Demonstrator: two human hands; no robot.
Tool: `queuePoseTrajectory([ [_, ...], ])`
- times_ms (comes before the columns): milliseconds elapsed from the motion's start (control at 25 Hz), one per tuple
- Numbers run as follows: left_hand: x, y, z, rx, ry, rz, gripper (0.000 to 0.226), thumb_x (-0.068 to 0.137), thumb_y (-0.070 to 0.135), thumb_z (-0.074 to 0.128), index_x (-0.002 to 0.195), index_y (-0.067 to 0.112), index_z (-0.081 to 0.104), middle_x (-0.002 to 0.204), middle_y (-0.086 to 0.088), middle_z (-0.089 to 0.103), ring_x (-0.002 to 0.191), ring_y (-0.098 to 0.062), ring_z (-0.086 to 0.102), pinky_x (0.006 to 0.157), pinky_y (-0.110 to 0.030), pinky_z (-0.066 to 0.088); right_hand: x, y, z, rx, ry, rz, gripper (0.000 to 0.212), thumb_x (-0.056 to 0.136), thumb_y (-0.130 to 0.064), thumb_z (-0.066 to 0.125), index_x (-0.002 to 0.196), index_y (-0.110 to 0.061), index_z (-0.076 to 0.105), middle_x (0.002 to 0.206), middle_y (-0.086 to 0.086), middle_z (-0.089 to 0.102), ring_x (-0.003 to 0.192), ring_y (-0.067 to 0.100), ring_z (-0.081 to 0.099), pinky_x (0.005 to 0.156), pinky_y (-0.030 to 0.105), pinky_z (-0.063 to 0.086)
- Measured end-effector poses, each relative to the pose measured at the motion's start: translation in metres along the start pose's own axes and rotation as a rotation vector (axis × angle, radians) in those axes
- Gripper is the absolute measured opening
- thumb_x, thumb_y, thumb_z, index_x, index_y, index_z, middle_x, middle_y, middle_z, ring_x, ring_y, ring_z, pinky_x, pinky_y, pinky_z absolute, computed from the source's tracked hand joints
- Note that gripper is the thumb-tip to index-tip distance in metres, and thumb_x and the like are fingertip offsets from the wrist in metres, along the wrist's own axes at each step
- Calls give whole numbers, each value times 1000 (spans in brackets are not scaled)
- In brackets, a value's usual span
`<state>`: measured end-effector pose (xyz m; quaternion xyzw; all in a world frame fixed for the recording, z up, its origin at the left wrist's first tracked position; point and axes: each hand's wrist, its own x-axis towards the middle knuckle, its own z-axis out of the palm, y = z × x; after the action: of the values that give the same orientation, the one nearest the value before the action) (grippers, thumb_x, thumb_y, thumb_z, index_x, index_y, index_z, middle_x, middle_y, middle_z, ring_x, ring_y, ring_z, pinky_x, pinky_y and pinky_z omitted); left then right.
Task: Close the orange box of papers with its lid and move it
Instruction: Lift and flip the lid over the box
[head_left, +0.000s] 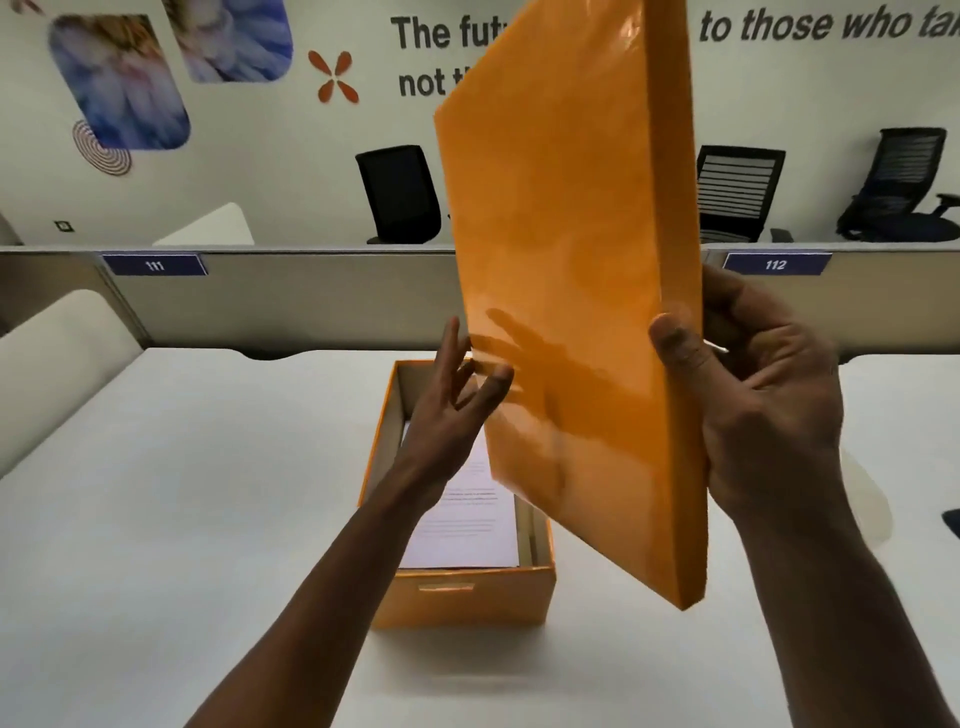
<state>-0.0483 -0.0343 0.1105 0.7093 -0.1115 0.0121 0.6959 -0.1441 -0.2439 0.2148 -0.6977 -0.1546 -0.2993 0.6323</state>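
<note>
An open orange box (462, 597) sits on the white table (156, 519), with a stack of printed papers (462, 525) inside it. The orange lid (566, 249) is held up on edge above the box, nearly vertical, its glossy top facing me. My right hand (763, 405) grips the lid's right rim, thumb on the front. My left hand (457, 400) has its fingers spread and touches the lid's lower left edge. The lid hides the box's far right corner.
A grey desk divider (311, 296) with number plates 111 and 112 runs along the table's far edge. Black office chairs (400, 195) stand behind it against a lettered wall. A pale chair back (57, 358) is at the left.
</note>
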Motion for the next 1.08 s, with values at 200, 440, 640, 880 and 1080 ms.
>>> queuePoseTrajectory([
  [200, -1, 6, -61, -15, 54, 6, 67, 81, 53, 67, 142, 38, 46, 124, 19, 68, 117, -13, 68, 82, -28, 60, 11, 11, 37, 96, 4, 86, 37, 90, -36, 60, 127, -37, 55, 114, -27, 71, 106, 4, 71, 75, 21, 61],
  [440, -14, -3, -126, -13, 147, -15, 79, 71, 67, 62, 142, 37, 46, 144, 4, 57, 123, -18, 61, 88, -33, 53, 14, 84, 86, -55, 274, 237, 39, 97, -34, 61, 131, -14, 58, 129, 4, 65, 111, 19, 68, 91, 44, 59],
  [640, -33, -30, -145, 46, 197, -146, 108, 64, 79, 62, 157, 36, 28, 158, 1, 43, 137, -26, 51, 107, -51, 46, -6, 155, 97, -40, 105, 492, 39, 103, -39, 47, 133, -18, 62, 124, 4, 69, 112, 25, 67, 93, 47, 56],
  [880, -67, -76, -123, 90, 107, -262, 124, 45, 97, 60, 153, 48, 26, 163, 10, 33, 146, -26, 41, 113, -63, 39, -39, 213, 85, -89, -112, 785, 57, 102, -44, 45, 155, -26, 34, 155, 4, 44, 138, 32, 46, 112, 58, 38],
  [1080, -77, -98, -117, 222, 118, -327, 128, 43, 102, 50, 155, 48, 20, 167, 8, 25, 153, -27, 27, 118, -65, 29, -48, 229, 75, -126, -241, 904, 62, 99, -50, 49, 153, -25, 36, 152, 6, 47, 135, 34, 50, 113, 59, 37],
])
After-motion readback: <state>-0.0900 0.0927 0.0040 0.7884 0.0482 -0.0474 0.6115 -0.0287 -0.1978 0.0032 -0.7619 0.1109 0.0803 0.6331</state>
